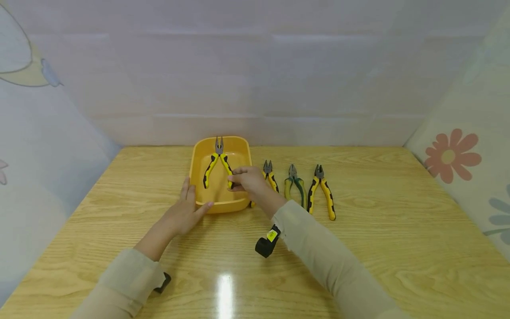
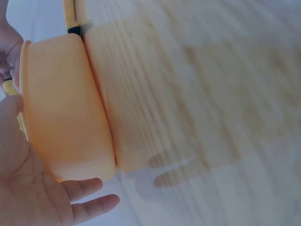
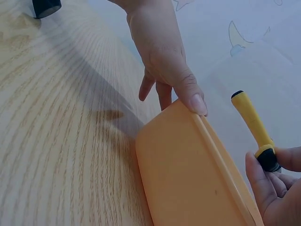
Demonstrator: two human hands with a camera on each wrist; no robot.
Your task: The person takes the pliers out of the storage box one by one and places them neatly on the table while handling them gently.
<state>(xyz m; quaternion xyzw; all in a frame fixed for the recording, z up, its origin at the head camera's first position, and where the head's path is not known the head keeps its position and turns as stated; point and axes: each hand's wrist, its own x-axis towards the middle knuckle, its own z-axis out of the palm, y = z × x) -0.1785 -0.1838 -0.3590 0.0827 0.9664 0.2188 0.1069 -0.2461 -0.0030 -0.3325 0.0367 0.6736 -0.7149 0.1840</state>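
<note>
A yellow-and-black pair of pliers [image 1: 213, 165], handles spread and nose pointing away, is held over the yellow plastic basin [image 1: 223, 208]. My right hand [image 1: 250, 180] pinches the end of its right handle between thumb and fingers. In the right wrist view the other yellow handle [image 3: 250, 115] sticks up above the rim. My left hand [image 1: 184, 216] steadies the basin at its near left corner. Its thumb rests on the rim, while the other fingers extend straight along the outer side, as the left wrist view shows.
Right of the basin, three more pliers lie in a row on the wooden table: yellow-black pliers [image 1: 268, 168] partly behind my right hand, green-handled pliers [image 1: 293, 172], and larger yellow-black pliers [image 1: 320, 173]. A pale covered wall [image 1: 255, 88] rises behind the table.
</note>
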